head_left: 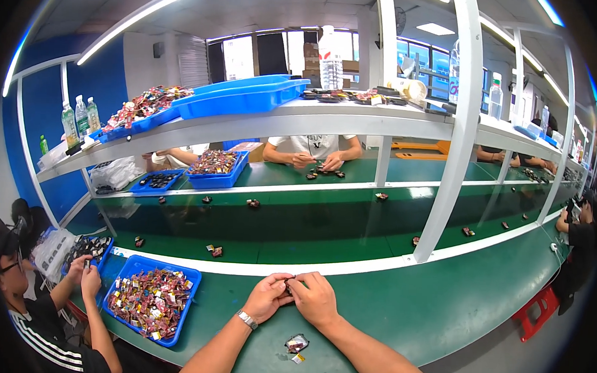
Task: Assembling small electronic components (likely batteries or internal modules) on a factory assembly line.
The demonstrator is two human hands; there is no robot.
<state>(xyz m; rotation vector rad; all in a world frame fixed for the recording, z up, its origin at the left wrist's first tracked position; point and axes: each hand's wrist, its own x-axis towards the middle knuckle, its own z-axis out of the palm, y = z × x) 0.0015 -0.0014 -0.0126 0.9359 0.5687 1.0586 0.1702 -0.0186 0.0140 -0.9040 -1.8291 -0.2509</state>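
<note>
My left hand (267,300), with a metal-banded watch (247,319) at its wrist, and my right hand (315,300) meet over the green workbench (386,304). Their fingertips close together on a small dark part (288,287). Most of that part is hidden by the fingers, so its exact kind does not show. Between my forearms, on the bench, lies a small assembly (297,343) with a dark rim, a pale middle and a yellow-white tab. To the left of my hands stands a blue tray (196,295) heaped with small red, white and yellow parts.
Beyond the bench runs a dark green conveyor belt (310,230) with scattered small assemblies (215,251). A white upright (449,160) carries a shelf with blue trays (242,97) and bottles (330,61). A co-worker (46,322) sits at left; another person (313,154) works across the belt.
</note>
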